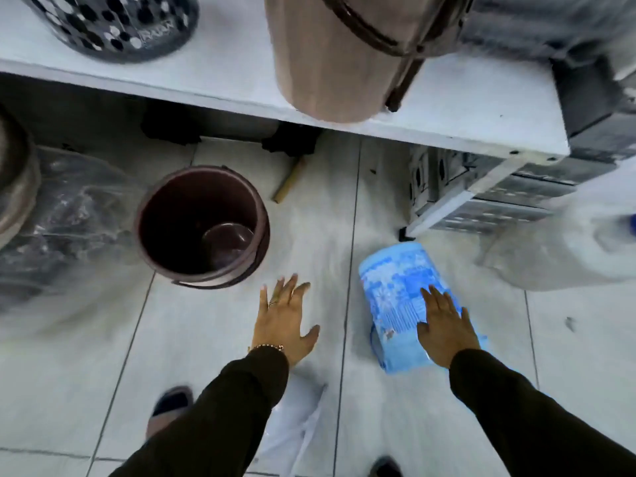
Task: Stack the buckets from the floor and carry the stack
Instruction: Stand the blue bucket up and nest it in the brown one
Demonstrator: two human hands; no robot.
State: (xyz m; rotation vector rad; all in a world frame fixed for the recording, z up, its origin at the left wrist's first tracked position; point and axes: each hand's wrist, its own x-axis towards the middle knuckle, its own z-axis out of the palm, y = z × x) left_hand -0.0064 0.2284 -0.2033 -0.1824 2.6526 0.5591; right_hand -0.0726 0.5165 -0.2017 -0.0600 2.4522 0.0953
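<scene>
A dark brown bucket (203, 227) stands upright on the tiled floor at left centre, mouth up, with its handle down along the rim. A light blue patterned bucket (395, 287) lies on its side on the floor to the right. My right hand (445, 325) rests flat on the blue bucket's side, fingers spread, not closed around it. Over bare floor between the two buckets, my left hand (285, 318) is spread open and holds nothing.
A white shelf board (223, 87) runs across the top with a tan upturned bucket (330, 60) and a perforated dark basket (113, 25) on it. Clear plastic wrapping (65, 215) lies at left, grey crates (481, 194) at right. My feet show at the bottom.
</scene>
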